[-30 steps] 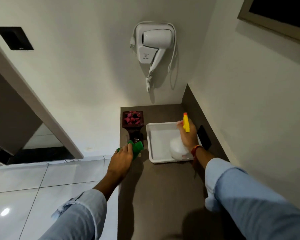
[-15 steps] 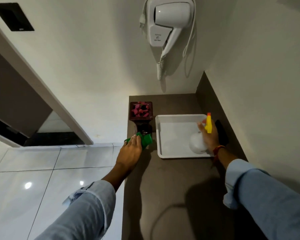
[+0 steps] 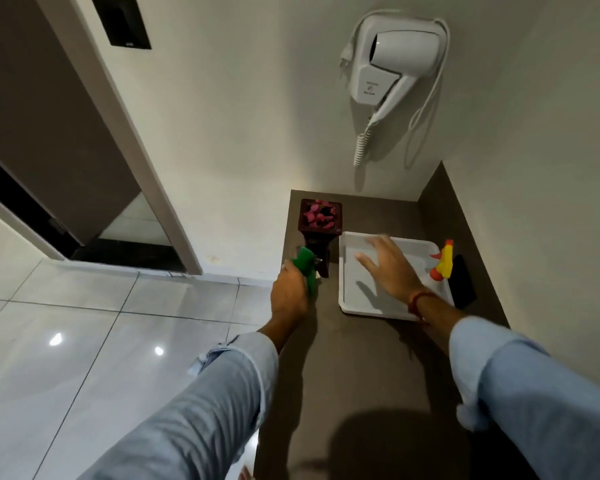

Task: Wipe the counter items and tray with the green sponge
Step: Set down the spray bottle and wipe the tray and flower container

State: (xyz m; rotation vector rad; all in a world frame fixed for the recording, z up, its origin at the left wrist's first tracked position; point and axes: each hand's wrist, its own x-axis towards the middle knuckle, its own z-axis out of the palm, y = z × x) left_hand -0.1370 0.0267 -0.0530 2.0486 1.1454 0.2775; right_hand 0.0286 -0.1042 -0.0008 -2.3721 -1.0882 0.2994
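The green sponge [image 3: 306, 266] is gripped in my left hand [image 3: 290, 292], pressed against the lower stem of a dark vase [image 3: 321, 220] filled with pink petals, at the counter's left edge. A white tray [image 3: 352, 304] lies to the right of the vase. Over the tray hovers my right hand [image 3: 390, 268], fingers spread and slightly blurred, holding nothing. A spray bottle with a yellow and orange nozzle [image 3: 444, 263] stands at the tray's right side; my right wrist hides its white body.
The brown counter [image 3: 357, 382] fills a corner between two walls. A flat black object [image 3: 463, 280] lies right of the tray. A white hair dryer [image 3: 392, 60] hangs on the wall above. White floor tiles [image 3: 101, 341] and a doorway are to the left.
My right hand has let go of the spray bottle and moved left over the tray, fingers spread. My left hand keeps the sponge at the vase. The view has moved closer.
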